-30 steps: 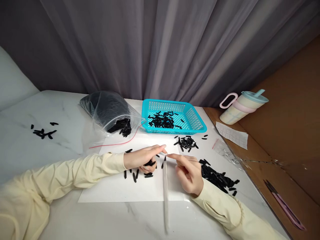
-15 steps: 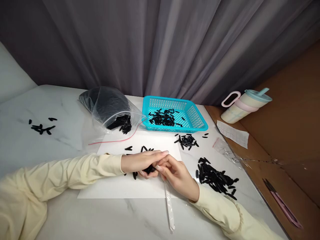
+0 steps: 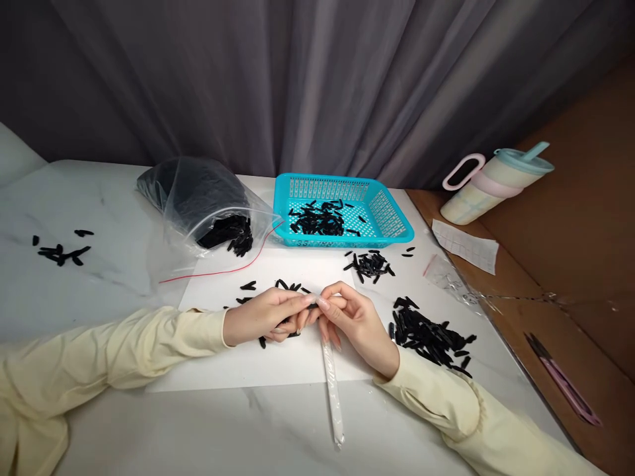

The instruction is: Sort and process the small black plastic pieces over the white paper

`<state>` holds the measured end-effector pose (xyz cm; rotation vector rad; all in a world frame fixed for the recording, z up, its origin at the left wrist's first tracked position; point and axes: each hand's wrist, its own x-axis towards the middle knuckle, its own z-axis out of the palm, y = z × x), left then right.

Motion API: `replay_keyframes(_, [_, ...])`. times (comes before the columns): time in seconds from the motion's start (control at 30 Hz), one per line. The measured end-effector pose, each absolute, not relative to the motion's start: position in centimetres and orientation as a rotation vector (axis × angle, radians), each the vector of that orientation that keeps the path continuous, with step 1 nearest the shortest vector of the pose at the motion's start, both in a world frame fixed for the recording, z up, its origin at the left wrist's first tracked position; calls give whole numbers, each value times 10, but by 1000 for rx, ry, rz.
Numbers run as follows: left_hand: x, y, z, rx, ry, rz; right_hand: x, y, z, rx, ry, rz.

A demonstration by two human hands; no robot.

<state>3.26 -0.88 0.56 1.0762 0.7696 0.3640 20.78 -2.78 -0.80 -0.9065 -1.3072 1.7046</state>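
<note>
Both hands (image 3: 317,314) now gripping tube (image 3: 331,380)

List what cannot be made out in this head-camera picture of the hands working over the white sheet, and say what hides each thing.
1. Head view: the top of the long white tube is covered by the right hand.
2. Whatever the left hand pinches is hidden by its fingers.
3. The bag contents blur behind creased plastic.
4. The black pieces are too small to identify.
5. The printing on the paper slip is too small to read.
</note>
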Motion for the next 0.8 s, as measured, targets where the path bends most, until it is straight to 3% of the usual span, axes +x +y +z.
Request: replay_keyframes(0.8, [26, -8, -1, 838, 612, 368, 210, -29, -8, -807, -1302, 1829])
